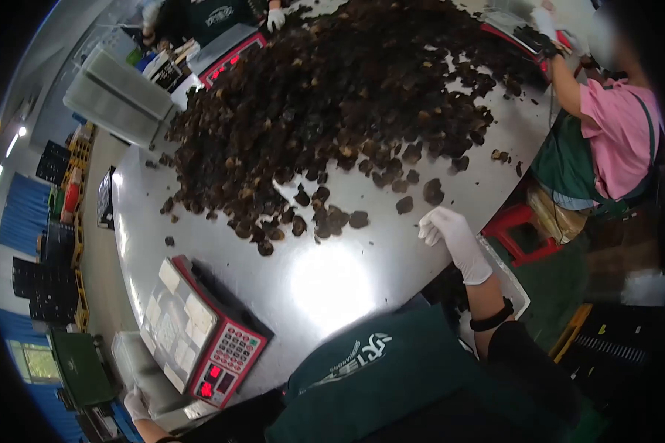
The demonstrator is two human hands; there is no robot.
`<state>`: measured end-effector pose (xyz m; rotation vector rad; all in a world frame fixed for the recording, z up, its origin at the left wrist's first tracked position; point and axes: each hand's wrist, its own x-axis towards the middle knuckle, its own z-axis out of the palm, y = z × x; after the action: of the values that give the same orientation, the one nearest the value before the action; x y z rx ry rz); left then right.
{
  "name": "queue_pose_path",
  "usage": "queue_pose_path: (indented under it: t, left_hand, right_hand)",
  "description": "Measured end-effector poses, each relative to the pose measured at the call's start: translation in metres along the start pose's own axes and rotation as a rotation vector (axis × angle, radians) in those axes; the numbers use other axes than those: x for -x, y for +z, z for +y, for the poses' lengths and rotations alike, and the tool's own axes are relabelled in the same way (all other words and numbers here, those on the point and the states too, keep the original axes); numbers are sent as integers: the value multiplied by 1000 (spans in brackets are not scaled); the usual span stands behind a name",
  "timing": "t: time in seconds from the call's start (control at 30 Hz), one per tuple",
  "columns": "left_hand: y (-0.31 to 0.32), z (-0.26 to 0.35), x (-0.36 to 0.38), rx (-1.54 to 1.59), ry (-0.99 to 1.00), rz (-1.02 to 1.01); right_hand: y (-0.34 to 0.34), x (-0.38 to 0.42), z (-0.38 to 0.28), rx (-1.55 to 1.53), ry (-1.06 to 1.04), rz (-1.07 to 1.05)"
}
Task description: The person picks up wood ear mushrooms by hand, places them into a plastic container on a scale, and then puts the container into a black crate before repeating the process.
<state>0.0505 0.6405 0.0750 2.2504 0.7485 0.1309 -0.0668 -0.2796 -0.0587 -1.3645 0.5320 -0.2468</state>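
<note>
A large heap of dark brown, flattish pieces (310,96), looking like dried mushroom caps, covers much of the steel table (391,258). My right hand (445,227), in a white glove, hovers at the heap's near right side with its fingers curled in. Whether anything is inside them I cannot make out. At the lower left, my gloved left hand (135,405) grips the edge of a translucent grey plastic bin (137,362). Beside that bin stands a red digital scale (222,362) with lit red digits and a patched, tape-covered top (176,321).
Stacked translucent bins (118,96) stand at the table's far left. Another red scale (233,63) is at the back, near a co-worker's gloved hand (275,20). A person in a pink shirt (621,133) sits on the right by a red stool (521,232). A white foam box (513,284) lies below my right arm.
</note>
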Motion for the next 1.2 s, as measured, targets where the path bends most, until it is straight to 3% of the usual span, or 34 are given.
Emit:
queue_pose_path:
  t: [0.07, 0.13, 0.2, 0.3, 0.33, 0.4, 0.5, 0.53, 0.57, 0.63, 0.67, 0.73, 0.77, 0.8, 0.83, 0.87, 0.9, 0.97, 1.0, 1.07, 1.1, 1.13, 1.2]
  left_hand:
    - [-3, -4, -7, -188, 211, -51]
    - [17, 40, 22, -736, 274, 194]
    - [45, 109, 77, -1045, 252, 470]
    - [44, 156, 104, -851, 364, 879]
    - [32, 149, 93, -745, 488, 989]
    - [65, 207, 152, -655, 616, 877]
    - [119, 219, 184, -692, 898, 665]
    - [135, 204, 177, -498, 865, 480]
    - [202, 273, 257, -320, 807, 424]
    - [211, 208, 212, -633, 783, 319]
    - [227, 224, 229, -738, 620, 191]
    - [241, 208, 223, -757, 665, 200]
    - [243, 206, 222, -751, 662, 202]
    - [247, 211, 229, -658, 842, 331]
    - [249, 216, 238, -569, 1015, 457]
    - [249, 224, 248, -580, 1004, 457]
    - [255, 236, 259, -465, 980, 434]
    - [269, 251, 280, -332, 1017, 387]
    - [283, 259, 297, -183, 938, 303]
    - [307, 252, 300, -208, 1154, 198]
    - [335, 251, 301, -41, 1185, 139]
    - [352, 253, 307, -21, 1225, -103]
    - [393, 258, 315, 2, 1254, -334]
  right_hand:
    - [5, 0, -4, -7, -9, 39]
    - [7, -1, -6, 17, 70, 23]
    - [4, -6, -1, 18, 62, 41]
    - [2, -10, 5, 23, 111, -1]
    - [3, -12, 4, 18, 111, 1]
    - [4, -13, 3, 50, 113, -4]
    - [14, -28, -13, 103, 53, -27]
    - [20, -38, -20, 110, 57, -29]
    - [28, -51, -28, 133, -15, -37]
    - [44, -85, -40, 253, -143, -13]
    - [52, -107, -40, 352, -196, 20]
    - [67, -147, -38, 724, -551, 176]
    - [72, -165, -39, 862, -553, 125]
    - [78, -182, -39, 867, -565, 123]
    - [84, -195, -34, 1105, -586, 152]
    - [91, -204, -27, 1339, -599, 174]
    - [96, -212, -25, 1383, -589, 204]
    - [95, -215, -19, 1321, -601, 175]
    - [94, -213, -23, 1258, -614, 167]
    - [87, -197, -35, 1174, -529, 87]
    - [84, -186, -41, 796, -382, 83]
    - [78, -177, -44, 418, -230, 81]
    - [65, -155, -53, 204, -241, 67]
